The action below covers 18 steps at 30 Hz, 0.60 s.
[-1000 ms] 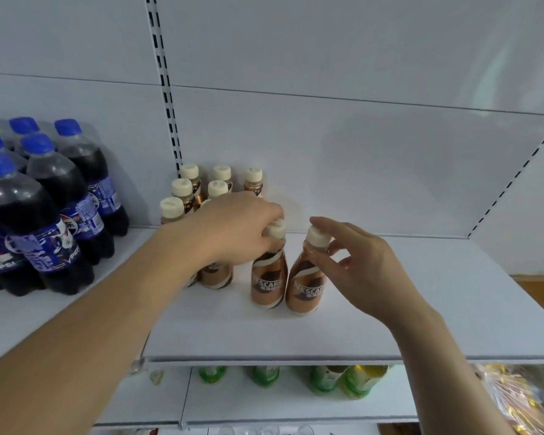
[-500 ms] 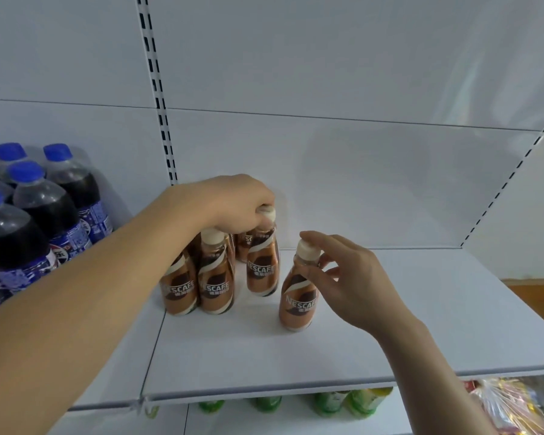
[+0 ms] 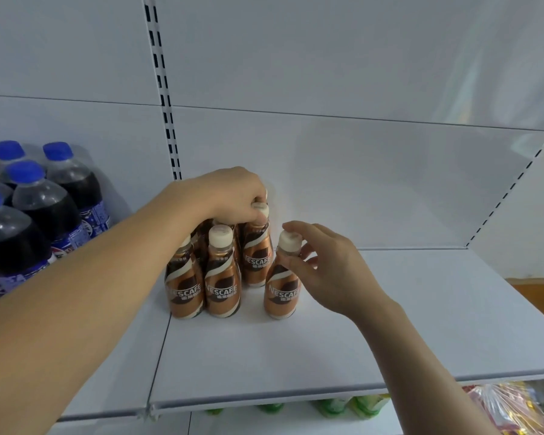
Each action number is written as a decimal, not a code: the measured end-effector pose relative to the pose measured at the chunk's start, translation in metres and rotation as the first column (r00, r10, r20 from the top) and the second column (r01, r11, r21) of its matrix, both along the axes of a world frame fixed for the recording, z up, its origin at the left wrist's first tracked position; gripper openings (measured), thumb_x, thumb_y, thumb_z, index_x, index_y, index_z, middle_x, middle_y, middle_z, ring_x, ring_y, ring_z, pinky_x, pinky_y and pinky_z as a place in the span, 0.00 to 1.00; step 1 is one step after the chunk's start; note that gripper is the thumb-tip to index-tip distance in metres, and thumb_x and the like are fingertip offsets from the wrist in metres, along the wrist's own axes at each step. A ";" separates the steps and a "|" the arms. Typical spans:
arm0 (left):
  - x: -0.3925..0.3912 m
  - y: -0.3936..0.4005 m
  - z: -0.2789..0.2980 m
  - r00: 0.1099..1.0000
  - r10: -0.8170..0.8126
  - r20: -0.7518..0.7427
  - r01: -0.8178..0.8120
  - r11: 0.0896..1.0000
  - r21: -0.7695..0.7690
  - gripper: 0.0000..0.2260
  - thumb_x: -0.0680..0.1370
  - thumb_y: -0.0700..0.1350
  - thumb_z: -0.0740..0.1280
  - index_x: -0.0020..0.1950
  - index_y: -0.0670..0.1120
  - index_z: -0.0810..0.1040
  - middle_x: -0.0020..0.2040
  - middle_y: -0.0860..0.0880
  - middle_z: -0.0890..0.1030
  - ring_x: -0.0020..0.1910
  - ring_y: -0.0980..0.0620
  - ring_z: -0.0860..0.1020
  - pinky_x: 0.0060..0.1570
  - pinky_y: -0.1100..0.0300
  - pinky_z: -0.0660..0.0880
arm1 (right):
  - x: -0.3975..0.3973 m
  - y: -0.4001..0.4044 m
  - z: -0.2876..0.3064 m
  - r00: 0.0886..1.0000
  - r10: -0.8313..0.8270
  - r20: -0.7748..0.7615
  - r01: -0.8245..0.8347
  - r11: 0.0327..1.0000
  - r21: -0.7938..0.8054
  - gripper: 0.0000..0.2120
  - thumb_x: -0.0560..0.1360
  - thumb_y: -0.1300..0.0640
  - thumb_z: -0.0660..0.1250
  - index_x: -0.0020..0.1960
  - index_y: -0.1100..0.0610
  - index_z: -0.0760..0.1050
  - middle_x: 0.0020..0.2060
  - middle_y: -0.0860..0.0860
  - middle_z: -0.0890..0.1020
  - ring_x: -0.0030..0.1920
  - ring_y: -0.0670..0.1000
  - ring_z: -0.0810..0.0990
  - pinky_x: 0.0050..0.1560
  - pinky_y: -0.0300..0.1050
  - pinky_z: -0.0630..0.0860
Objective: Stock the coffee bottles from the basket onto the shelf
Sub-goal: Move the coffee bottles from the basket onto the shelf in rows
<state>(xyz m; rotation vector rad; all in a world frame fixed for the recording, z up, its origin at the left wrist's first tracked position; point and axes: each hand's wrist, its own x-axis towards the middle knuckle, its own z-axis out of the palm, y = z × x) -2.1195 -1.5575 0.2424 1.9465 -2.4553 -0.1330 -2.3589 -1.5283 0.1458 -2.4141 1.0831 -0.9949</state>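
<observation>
Several brown coffee bottles with cream caps stand clustered on the white shelf [image 3: 327,350]. My left hand [image 3: 233,196] reaches over the cluster and grips the cap of a rear coffee bottle [image 3: 257,262]. My right hand [image 3: 330,265] pinches the neck of a front coffee bottle [image 3: 280,293], which stands upright on the shelf, slightly right of the group. Two more bottles [image 3: 222,284] stand in front at the left. My left hand and forearm hide the bottles further back. The basket is out of view.
Dark cola bottles with blue caps [image 3: 38,211] fill the shelf at the left. Green bottles [image 3: 336,406] and a plastic-wrapped pack [image 3: 509,406] sit on the lower shelf. Bare shelf extends right of the coffee bottles to the side wall [image 3: 515,215].
Both hands moved their bottles back towards the cluster; the left bottle now stands in a rear row. The camera view has shifted closer and lower.
</observation>
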 end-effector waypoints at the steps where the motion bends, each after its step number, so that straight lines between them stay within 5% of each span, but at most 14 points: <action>1: 0.000 -0.001 0.000 1.000 -0.007 0.008 0.007 1.000 -0.003 0.13 0.79 0.56 0.73 0.43 0.49 0.78 0.40 0.49 0.80 0.38 0.49 0.76 0.37 0.54 0.69 | 0.003 0.000 0.000 1.000 0.009 0.006 -0.009 1.000 -0.001 0.20 0.80 0.52 0.76 0.71 0.47 0.78 0.56 0.43 0.84 0.47 0.48 0.84 0.49 0.55 0.84; 18: 0.002 -0.007 -0.004 0.999 -0.041 0.020 0.041 0.999 -0.022 0.13 0.82 0.49 0.69 0.38 0.54 0.72 0.38 0.52 0.77 0.35 0.53 0.72 0.36 0.57 0.64 | 0.041 -0.001 -0.004 0.997 0.063 -0.034 -0.066 0.992 -0.105 0.23 0.80 0.54 0.73 0.74 0.50 0.76 0.57 0.49 0.83 0.46 0.57 0.84 0.46 0.59 0.83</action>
